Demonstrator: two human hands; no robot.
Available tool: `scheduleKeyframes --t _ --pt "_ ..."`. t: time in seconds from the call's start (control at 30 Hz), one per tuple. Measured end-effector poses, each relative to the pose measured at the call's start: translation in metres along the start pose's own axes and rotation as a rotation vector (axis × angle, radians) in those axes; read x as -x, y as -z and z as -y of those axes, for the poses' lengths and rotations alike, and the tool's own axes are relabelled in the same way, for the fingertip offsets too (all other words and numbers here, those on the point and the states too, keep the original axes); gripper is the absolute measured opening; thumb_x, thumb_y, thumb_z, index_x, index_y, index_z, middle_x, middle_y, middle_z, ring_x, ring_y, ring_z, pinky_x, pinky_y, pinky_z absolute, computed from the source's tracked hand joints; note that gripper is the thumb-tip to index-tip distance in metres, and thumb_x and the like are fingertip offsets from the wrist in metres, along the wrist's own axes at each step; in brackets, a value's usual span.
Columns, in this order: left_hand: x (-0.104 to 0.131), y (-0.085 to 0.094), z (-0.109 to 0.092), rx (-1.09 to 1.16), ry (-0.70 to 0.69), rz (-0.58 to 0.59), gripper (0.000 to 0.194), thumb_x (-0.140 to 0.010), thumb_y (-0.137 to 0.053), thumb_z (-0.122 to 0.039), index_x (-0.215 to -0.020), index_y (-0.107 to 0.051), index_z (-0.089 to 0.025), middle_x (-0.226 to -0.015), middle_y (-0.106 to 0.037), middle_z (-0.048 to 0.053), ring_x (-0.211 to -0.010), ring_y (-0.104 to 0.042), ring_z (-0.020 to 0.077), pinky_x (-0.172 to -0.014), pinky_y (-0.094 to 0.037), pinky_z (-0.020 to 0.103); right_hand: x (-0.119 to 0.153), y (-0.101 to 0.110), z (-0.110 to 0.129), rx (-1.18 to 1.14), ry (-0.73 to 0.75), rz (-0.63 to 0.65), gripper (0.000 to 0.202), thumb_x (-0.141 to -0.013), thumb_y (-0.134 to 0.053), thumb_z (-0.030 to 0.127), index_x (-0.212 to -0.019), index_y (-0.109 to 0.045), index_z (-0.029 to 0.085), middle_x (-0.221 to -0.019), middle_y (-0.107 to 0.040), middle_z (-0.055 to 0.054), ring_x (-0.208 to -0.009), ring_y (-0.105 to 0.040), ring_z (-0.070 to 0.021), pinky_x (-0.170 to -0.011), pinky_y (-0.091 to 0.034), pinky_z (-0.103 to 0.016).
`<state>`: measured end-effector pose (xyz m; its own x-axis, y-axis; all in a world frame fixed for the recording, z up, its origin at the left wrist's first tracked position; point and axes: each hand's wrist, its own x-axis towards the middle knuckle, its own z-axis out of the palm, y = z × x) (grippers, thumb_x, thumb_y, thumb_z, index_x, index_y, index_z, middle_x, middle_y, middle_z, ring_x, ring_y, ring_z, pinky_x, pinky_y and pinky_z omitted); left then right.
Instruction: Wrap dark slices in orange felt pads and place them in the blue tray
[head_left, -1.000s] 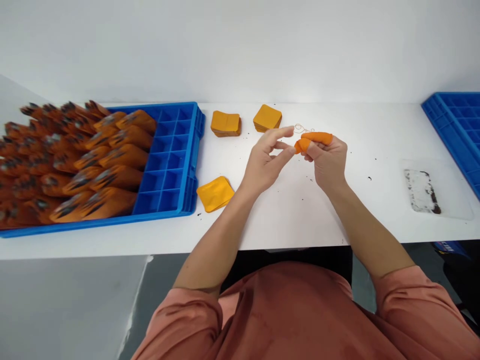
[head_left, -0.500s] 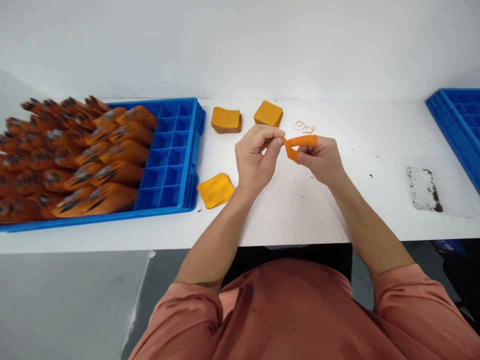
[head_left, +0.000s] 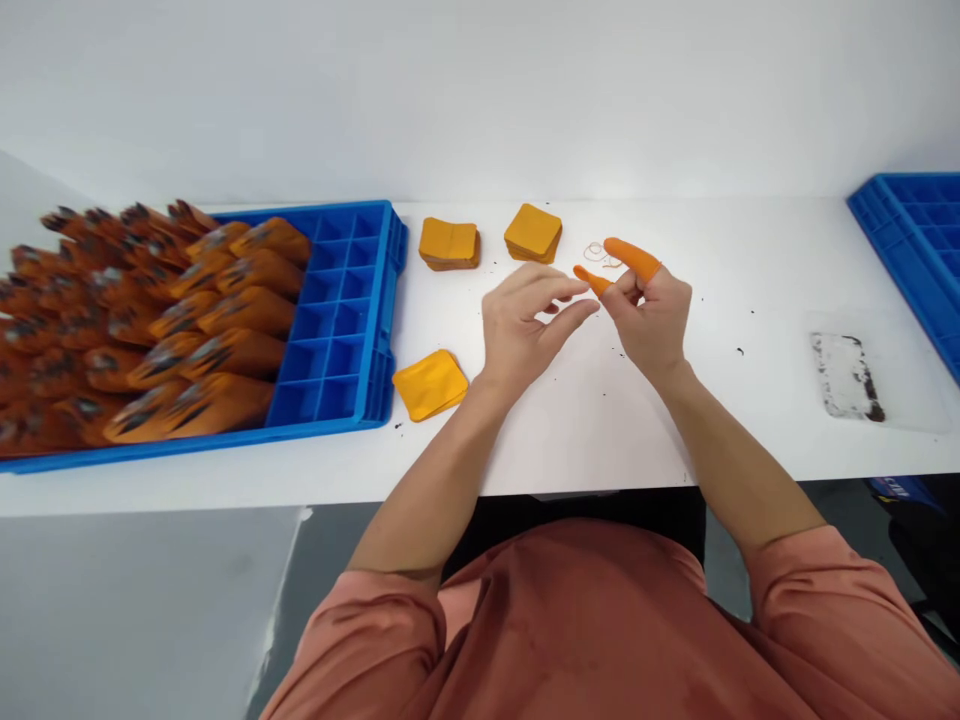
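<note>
Orange finger cots cover the index finger and the thumb of my right hand. That hand holds nothing, its thumb and covered index finger apart. My left hand is just left of it, thumb and index finger apart with nothing between them, tips close to the covered thumb. Beyond the hands lie two stacks of yellow-orange square pieces, one at the left and one nearer the middle. A smaller yellow pile rests left of my left forearm.
A blue divided crate at the left holds many orange pouches. Thin loops of string lie behind my right hand. A clear tray with black smears and another blue crate are at the right.
My left fingers have let go of the orange thumb cot and opened. My right index finger has lifted away from the thumb, whose cot is no longer stretched.
</note>
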<state>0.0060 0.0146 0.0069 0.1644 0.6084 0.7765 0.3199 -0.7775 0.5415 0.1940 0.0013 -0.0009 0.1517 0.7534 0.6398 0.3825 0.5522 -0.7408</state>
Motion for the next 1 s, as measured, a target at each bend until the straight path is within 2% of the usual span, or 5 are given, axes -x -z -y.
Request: scheduleKeyframes --t 0.2,0.37,0.6,0.87,1.0 --pt "0.004 -0.009 -0.004 0.014 0.095 0.068 0.013 -0.107 -0.077 -0.036 -0.103 -0.089 -0.030 -0.099 -0.087 0.000 -0.089 -0.079 0.0164 -0.074 -0.062 0.029 0.005 -0.003 -0.009 0.338 0.192 -0.069 0.008 -0.099 -0.066 0.032 -0.099 -0.072 0.028 -0.064 -0.055 0.004 -0.060 -0.051 -0.0176 -0.062 -0.048 -0.037" --pt "0.006 -0.011 -0.008 -0.090 0.091 0.129 0.019 -0.107 -0.069 -0.028 -0.102 -0.087 -0.027 -0.096 -0.087 0.002 -0.084 -0.078 0.0183 -0.078 -0.060 0.032 0.005 -0.005 -0.014 0.486 0.208 -0.008 0.024 -0.100 -0.062 0.029 -0.076 -0.057 0.028 -0.066 -0.055 -0.001 -0.067 -0.051 -0.0207 -0.069 -0.046 -0.041" --pt "0.002 -0.006 -0.004 -0.220 0.074 0.281 0.017 -0.101 -0.062 -0.024 -0.090 -0.075 -0.023 -0.083 -0.078 0.002 -0.074 -0.068 0.0192 -0.070 -0.049 0.034 0.009 -0.007 -0.008 0.613 0.297 0.093 0.033 -0.098 -0.055 0.023 -0.067 -0.044 0.028 -0.064 -0.045 -0.002 -0.067 -0.044 -0.0203 -0.067 -0.040 -0.039" --pt "0.006 -0.012 -0.005 -0.111 0.030 0.172 0.013 -0.083 -0.055 -0.012 -0.079 -0.056 -0.024 -0.074 -0.068 0.000 -0.066 -0.060 0.0171 -0.061 -0.042 0.033 0.005 -0.009 -0.004 0.487 0.029 0.187 0.037 -0.093 -0.069 0.024 -0.067 -0.042 0.026 -0.064 -0.042 0.001 -0.064 -0.039 -0.0167 -0.067 -0.033 -0.038" --pt "0.008 -0.014 -0.010 -0.054 0.013 0.215 0.016 -0.084 -0.053 -0.009 -0.080 -0.057 -0.024 -0.074 -0.068 -0.001 -0.065 -0.060 0.0165 -0.062 -0.044 0.033 0.004 -0.007 -0.005 0.391 -0.071 0.175 0.033 -0.095 -0.074 0.032 -0.070 -0.053 0.025 -0.071 -0.056 0.000 -0.066 -0.043 -0.0163 -0.066 -0.036 -0.036"
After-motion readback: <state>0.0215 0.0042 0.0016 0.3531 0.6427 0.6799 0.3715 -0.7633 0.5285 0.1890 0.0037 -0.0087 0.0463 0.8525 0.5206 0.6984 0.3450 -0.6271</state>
